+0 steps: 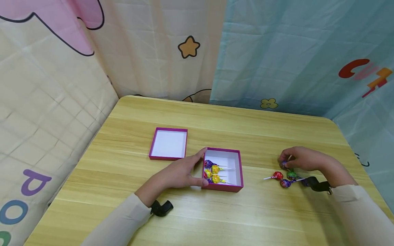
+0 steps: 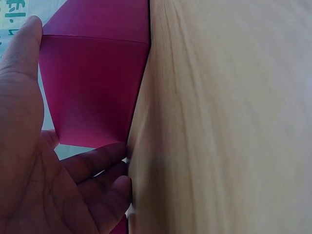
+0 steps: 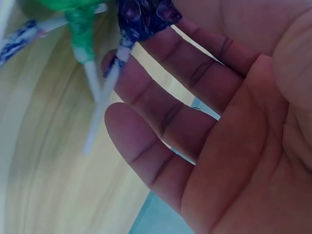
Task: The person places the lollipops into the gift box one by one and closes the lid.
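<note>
**Q:** What is at your left hand?

**A:** Far left, the magenta lid point(image 1: 168, 144) lies upturned. My left hand point(image 1: 181, 172) rests with straight fingers against the left wall of the magenta box point(image 1: 238, 172), steadying it. Four wrapped lollipops point(image 1: 212, 171) lie inside, sticks pointing right.

**Q:** And to the right?

**A:** Loose lollipops point(image 1: 284, 177) lie on the wooden table point(image 1: 215, 218), well right of the box. My right hand point(image 1: 303, 159) is directly over them, pinching a purple lollipop point(image 3: 141, 17) by its head, its stick point(image 3: 100, 114) hanging down-left.

**Q:** Anything unclear?

**A:** The right thumb is hidden, and the loose sweets overlap, so their count is uncertain.
</note>
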### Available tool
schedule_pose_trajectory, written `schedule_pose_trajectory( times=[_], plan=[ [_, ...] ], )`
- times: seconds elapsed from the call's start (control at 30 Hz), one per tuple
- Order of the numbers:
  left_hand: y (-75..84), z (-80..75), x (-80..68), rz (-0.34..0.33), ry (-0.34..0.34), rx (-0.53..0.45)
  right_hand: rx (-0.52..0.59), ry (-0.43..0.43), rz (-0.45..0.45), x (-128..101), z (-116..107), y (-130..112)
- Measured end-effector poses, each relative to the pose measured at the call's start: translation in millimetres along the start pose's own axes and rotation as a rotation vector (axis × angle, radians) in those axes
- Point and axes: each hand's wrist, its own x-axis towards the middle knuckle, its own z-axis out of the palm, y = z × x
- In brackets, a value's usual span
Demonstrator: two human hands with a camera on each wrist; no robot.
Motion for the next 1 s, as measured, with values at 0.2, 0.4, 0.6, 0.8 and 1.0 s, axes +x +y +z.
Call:
schedule_pose_trajectory(
  times=[0.2, 0.4, 0.6, 0.8, 1.0],
  plan=[
    [0.0, 0.2, 0.0, -0.001, 0.000, 0.002, 0.024, -0.046, -0.013, 2.7, -7.8, -7.2],
    [0.1, -0.2, -0.9, 0.006, 0.003, 0.003, 0.047, -0.105, -0.021, 6.9, -18.2, -16.1],
    [-0.3, 0.0, -0.6, 0.019, 0.003, 0.013, 0.064, -0.151, -0.011, 12.3, -26.7, -28.9],
    [0.9, -0.7, -1.1, 0.020, 0.003, 0.014, 0.052, -0.168, -0.022, 17.0, -33.4, -48.7],
    [0.9, -0.9, -1.5, 0.018, 0.001, 0.014, 0.037, -0.176, -0.063, 22.3, -36.4, -69.8]
  ],
)
